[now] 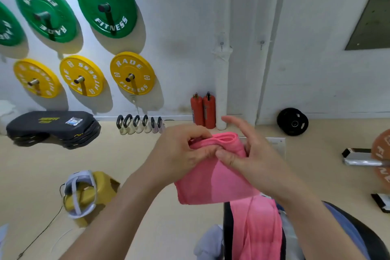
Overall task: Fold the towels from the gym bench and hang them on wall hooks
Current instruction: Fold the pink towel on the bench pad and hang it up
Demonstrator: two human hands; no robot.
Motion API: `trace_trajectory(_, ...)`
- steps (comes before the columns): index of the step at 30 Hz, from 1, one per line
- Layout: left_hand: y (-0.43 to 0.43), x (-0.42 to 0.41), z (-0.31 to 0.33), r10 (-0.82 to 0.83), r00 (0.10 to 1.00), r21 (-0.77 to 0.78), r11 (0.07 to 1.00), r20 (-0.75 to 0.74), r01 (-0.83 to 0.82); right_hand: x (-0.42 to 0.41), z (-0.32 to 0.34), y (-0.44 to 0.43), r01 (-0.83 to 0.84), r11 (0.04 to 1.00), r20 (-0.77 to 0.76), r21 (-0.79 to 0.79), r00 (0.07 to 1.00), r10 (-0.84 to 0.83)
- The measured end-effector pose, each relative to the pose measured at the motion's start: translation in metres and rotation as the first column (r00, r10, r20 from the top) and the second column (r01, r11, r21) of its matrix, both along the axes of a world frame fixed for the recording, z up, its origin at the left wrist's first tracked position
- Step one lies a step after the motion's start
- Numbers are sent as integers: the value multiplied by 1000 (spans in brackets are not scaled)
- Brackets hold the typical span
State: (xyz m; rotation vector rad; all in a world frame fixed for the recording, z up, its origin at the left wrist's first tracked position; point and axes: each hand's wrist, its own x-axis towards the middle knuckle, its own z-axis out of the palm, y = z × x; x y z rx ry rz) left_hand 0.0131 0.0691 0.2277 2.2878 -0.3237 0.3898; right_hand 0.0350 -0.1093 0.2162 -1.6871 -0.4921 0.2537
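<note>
Both forearms converge on a folded pink towel (pixel 213 179) at centre frame: left hand (pixel 181 150) pinches its top fold, right hand (pixel 251 160) grips the side, index raised, squaring edges. Wall hooks (pixel 221 45) wait at twelve o'clock; another pink towel (pixel 259 230) drapes the bench (pixel 228 228) at five o'clock.

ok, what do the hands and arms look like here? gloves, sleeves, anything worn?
Both are bare: no gloves on the left hand or the right hand, and no sleeves on either forearm as far as the frame shows. No watch, band or ring is visible on the wrists or fingers in view. Nails look short and unpainted. The upper arms are out of frame, so any sleeve higher up cannot be told.
</note>
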Motion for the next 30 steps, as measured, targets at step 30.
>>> trace_trajectory(30, 387, -9, -35, 189, 982, -206, 962, 24, -180, -6, -32, 364, 388, 901, -366, 194, 881, -301)
